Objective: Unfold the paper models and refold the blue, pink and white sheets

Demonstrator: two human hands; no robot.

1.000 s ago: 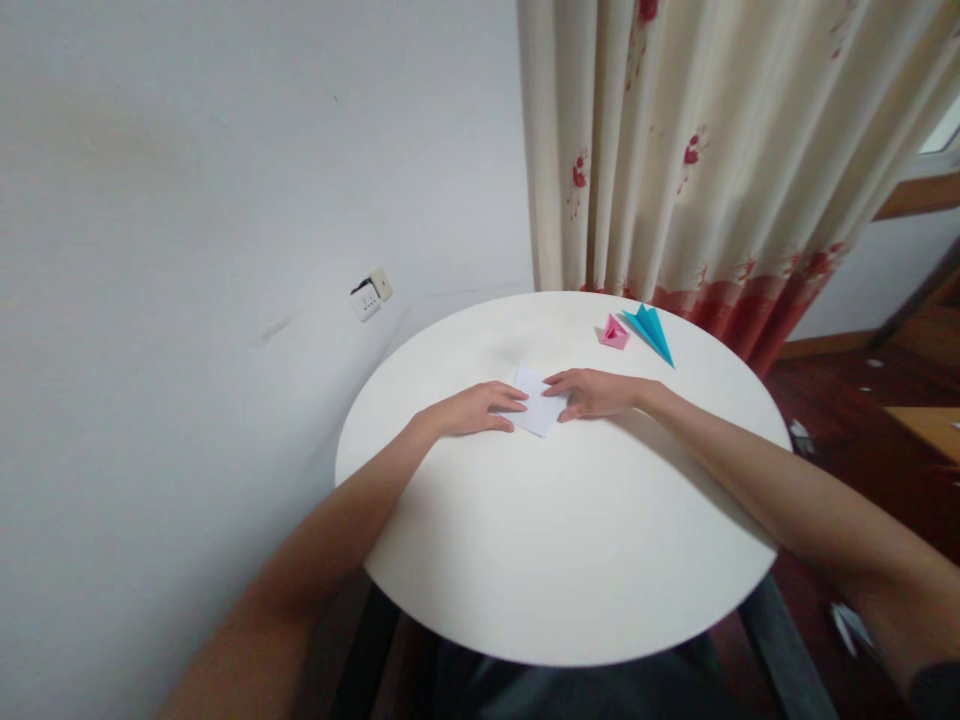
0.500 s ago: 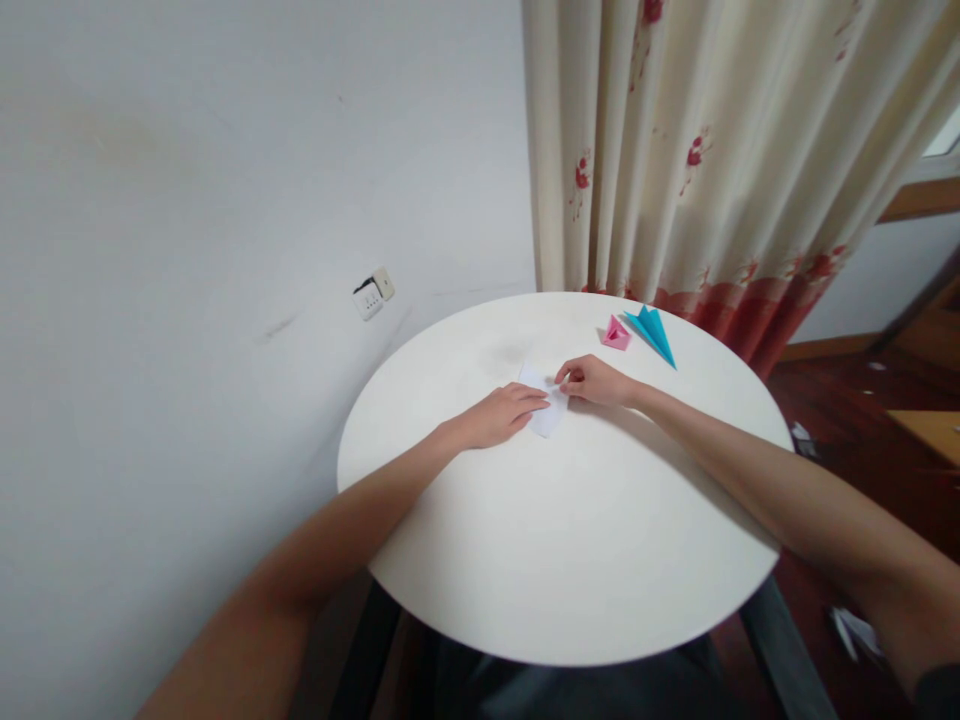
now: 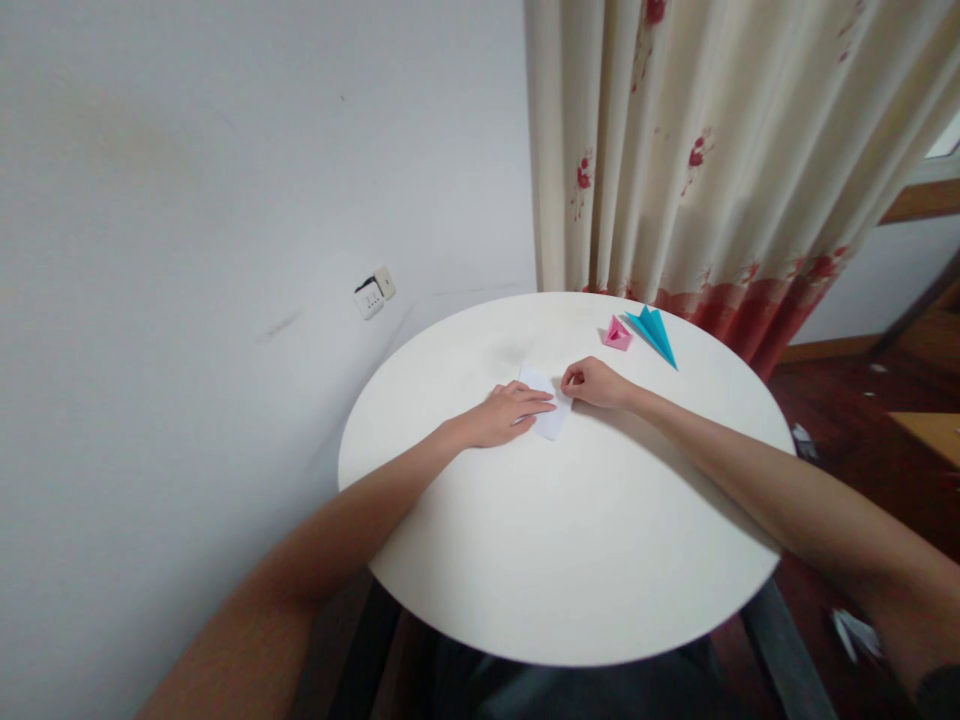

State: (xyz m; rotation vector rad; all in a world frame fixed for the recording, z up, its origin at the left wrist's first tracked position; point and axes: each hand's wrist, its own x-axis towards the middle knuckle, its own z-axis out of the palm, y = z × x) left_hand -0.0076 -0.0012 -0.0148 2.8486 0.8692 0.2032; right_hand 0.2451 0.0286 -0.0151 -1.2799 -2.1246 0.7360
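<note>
A small folded white paper point(image 3: 553, 420) lies on the round white table point(image 3: 570, 560), a little beyond its middle. My left hand point(image 3: 504, 413) rests flat on the paper's left part, fingers stretched toward the right. My right hand point(image 3: 595, 383) is curled at the paper's far right edge, its fingertips pinching or pressing that edge. Much of the paper is hidden under the two hands.
A pink folded paper shape point(image 3: 617, 334) and a blue paper plane point(image 3: 654, 333) lie near the table's far edge. A cream curtain with red flowers point(image 3: 705, 160) hangs behind. A wall socket point(image 3: 373, 292) sits on the grey wall at left. Wooden floor lies to the right.
My left hand slid right, further onto the paper. My right hand went from lying flat on it to a curled pinch at its far right edge. The paper shifted slightly.
</note>
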